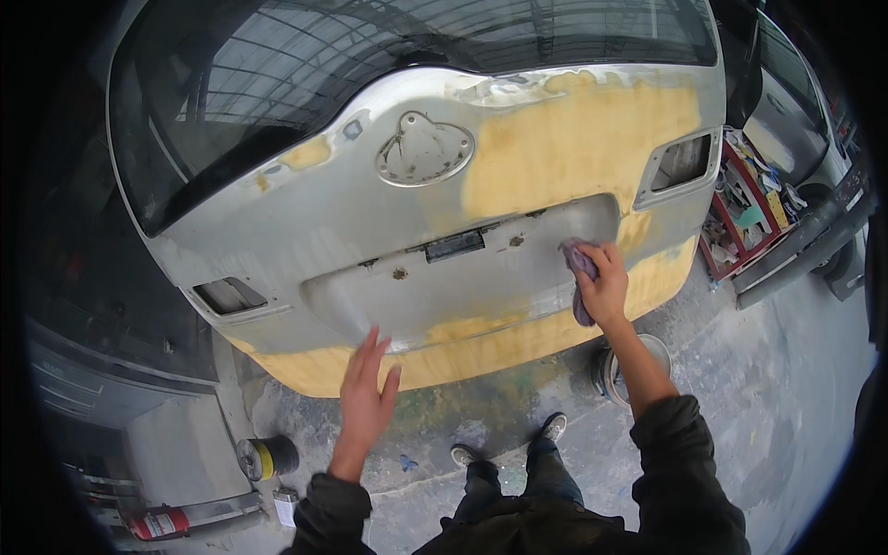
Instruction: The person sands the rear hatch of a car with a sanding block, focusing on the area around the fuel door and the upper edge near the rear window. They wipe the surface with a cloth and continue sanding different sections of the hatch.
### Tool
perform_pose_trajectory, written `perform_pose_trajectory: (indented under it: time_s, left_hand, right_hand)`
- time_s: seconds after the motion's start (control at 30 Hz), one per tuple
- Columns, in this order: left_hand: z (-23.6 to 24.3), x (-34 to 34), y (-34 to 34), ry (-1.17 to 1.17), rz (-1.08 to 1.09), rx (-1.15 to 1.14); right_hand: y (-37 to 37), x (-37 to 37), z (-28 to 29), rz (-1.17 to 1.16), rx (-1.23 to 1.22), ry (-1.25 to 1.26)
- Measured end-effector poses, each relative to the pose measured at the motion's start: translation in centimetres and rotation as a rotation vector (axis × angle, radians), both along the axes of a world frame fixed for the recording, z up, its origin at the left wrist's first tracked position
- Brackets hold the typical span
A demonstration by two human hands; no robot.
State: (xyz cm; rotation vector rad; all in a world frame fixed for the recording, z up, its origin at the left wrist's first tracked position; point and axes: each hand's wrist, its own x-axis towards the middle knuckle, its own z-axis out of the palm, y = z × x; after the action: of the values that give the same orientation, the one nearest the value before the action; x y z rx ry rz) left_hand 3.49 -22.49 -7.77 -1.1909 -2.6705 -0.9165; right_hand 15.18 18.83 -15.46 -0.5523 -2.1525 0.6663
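Observation:
In front of me stands a silver car tailgate (268,211) with broad patches of yellow filler (555,148) and a dark rear window above. My right hand (603,285) grips a crumpled purple-grey cloth (581,268) at the right end of the recessed number-plate area (462,289). My left hand (367,393) has its fingers spread near the tailgate's lower edge, over the yellow band; whether the fingertips touch the panel I cannot tell. Nothing is in that hand.
A bucket (638,365) stands on the floor below my right forearm. To the right are a red cart (754,222) full of supplies, a loose bumper (795,240) and another car. At lower left lie a black-and-yellow roll (268,458), a metal can (286,506) and a red cylinder (159,524).

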Motion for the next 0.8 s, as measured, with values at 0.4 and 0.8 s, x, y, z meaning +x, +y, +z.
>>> perform_pose_trajectory:
  time_s: [0.4, 0.8]
  left_hand:
    - [5.3, -10.9, 22.1, 0.661, 0.068, -0.010]
    - [2.6, -6.6, 20.9, 0.575, 0.154, -0.140]
  right_hand:
    - [-1.0, 14.9, -6.6, 0.007, -0.532, 0.098]
    - [0.5, 15.6, -11.4, 0.050, -1.133, 0.201]
